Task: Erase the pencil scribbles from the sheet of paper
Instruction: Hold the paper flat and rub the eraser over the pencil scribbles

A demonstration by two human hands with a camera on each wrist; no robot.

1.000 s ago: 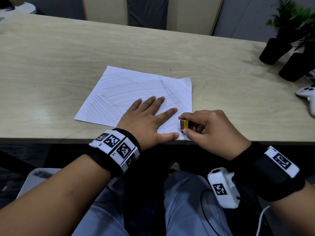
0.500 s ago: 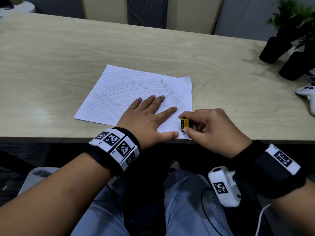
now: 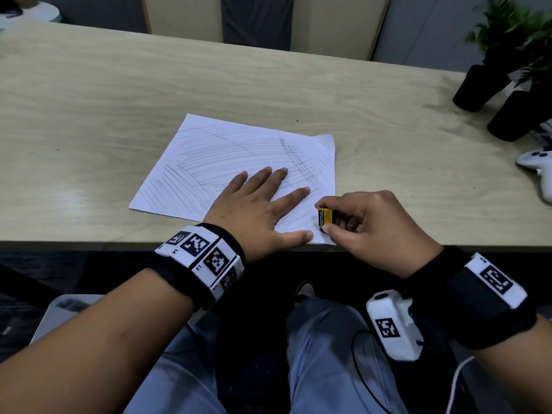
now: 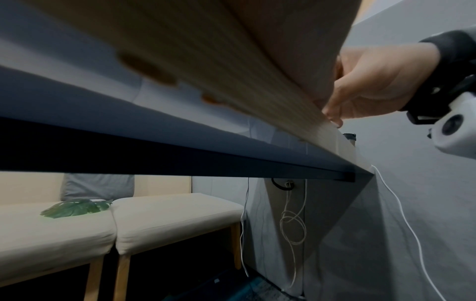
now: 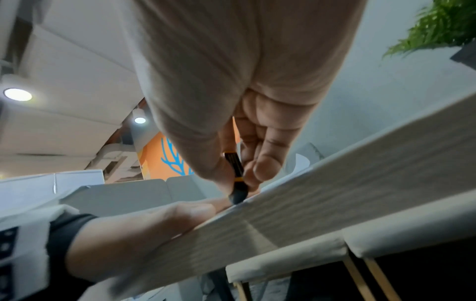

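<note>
A white sheet of paper [image 3: 227, 156] covered in grey pencil scribbles lies on the wooden table [image 3: 298, 85], its near right corner at the table's front edge. My left hand [image 3: 263, 204] lies flat on the sheet's near part, fingers spread. My right hand [image 3: 358, 222] pinches a yellow-and-black eraser [image 3: 324, 218] between thumb and fingers at the sheet's near right corner. In the right wrist view the eraser [image 5: 235, 179] touches the paper with its dark tip. The left wrist view looks under the table edge and shows my right hand [image 4: 373, 85] from below.
Two black plant pots [image 3: 481, 88] with green leaves stand at the far right. A white game controller [image 3: 537, 162] lies at the right edge. Padded benches [image 4: 128, 220] sit behind and beneath the table. My knees [image 3: 322, 354] are under the front edge.
Both hands stay almost in place. The eraser has shifted very slightly at the sheet's near right corner.
</note>
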